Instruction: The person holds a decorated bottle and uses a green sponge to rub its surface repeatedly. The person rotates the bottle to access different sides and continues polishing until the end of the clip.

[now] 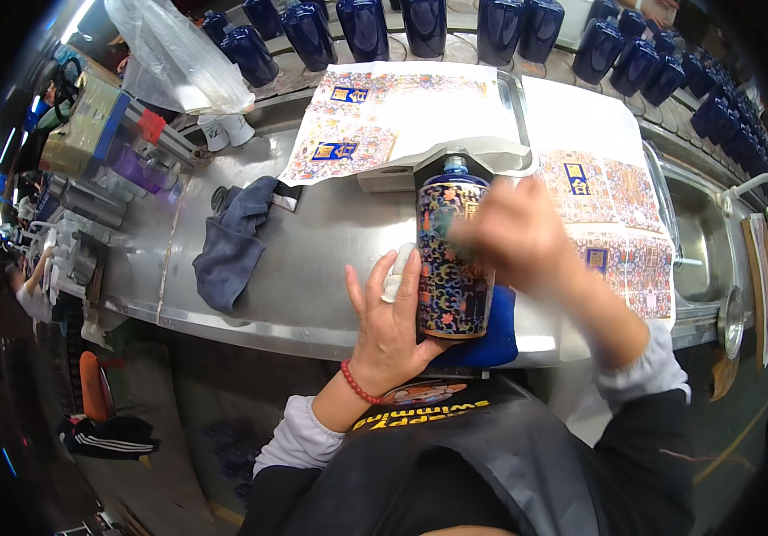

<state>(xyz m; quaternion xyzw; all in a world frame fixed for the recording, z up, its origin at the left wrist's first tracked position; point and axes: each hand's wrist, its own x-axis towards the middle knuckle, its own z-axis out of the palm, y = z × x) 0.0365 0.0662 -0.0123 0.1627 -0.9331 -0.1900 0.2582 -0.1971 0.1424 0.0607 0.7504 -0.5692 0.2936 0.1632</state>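
Left hand (388, 326) is holding the patterned bottle (453, 286) low on its left side, thumb tucked by the base, other fingers fanned out. Right hand (527, 228) is on the upper right of the bottle, fingers bent and motion-blurred, so I can't tell if it's pinching anything. Bottle sits at the near edge of the steel desk (312, 268), neck pointing away from the person, just beside a blue cloth (495, 339). Patterned sheets lie beyond it (348, 125) and to its right (598, 205). My read: this is the pressing or rubbing-down step on the patterned surface. Next move probably calls for a steady left hold and light, even pressure, because a slip could smear or crease the pattern.
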